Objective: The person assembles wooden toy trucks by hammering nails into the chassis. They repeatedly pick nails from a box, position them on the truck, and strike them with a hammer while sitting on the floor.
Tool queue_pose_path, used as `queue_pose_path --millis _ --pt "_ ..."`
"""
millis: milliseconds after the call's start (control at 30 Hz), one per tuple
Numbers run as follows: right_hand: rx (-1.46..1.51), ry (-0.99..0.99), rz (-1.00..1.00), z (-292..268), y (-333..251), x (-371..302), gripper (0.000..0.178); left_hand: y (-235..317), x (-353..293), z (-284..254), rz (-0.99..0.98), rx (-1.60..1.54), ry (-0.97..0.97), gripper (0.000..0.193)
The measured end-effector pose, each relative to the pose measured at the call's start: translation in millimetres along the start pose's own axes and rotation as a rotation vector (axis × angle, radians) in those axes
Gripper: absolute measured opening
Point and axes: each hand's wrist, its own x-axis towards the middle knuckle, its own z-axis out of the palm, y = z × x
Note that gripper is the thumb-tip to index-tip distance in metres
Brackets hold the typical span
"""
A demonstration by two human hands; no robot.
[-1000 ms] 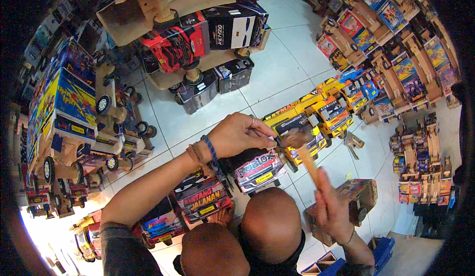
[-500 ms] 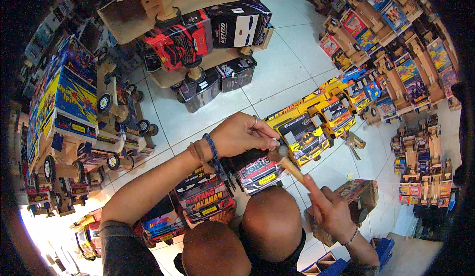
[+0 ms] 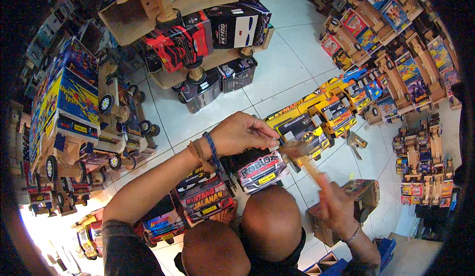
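Observation:
My left hand (image 3: 241,135), with a braided bracelet and a ring, is closed in a pinch over a toy truck with a pink and silver front (image 3: 262,172). What the fingertips hold is too small to make out. My right hand (image 3: 340,207) grips a hammer (image 3: 310,168) by its wooden handle. The hammer's head is blurred and stands just right of the left fingertips, apart from them. Behind the hammer sits a yellow and black toy truck (image 3: 303,133). My left hand hides part of the pink and silver truck.
Pliers (image 3: 356,143) lie on the tiled floor (image 3: 262,90) at right. A wooden box (image 3: 365,193) stands beyond my right hand. More toy trucks crowd the left (image 3: 69,95), the back (image 3: 183,41) and the right (image 3: 413,73). A red and black one (image 3: 205,199) sits beside my knee.
The hammer has swung to the right, away from my left fingertips, and the right hand has moved slightly with it. My left hand keeps its pinch in the same place.

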Motion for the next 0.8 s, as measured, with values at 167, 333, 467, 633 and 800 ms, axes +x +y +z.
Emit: queue_pose_path --millis 167,333,467,633,800 --pt "0.235 0.286 -0.078 18 -4 15 0.060 3 -1 1 0.046 -0.052 0.021 0.030" --pt "0.643 0.258 0.336 37 -16 34 0.037 14 -4 4 -0.007 0.050 0.036 0.027" --pt "0.667 0.218 0.355 53 -23 51 0.039 20 -2 3 0.071 0.280 0.019 0.025" --pt "0.800 0.234 0.356 61 -24 53 0.037 20 -3 9 0.038 0.171 0.052 0.025" --pt "0.770 0.242 0.349 60 -25 53 0.036 20 -3 10 0.004 0.220 0.063 0.024"
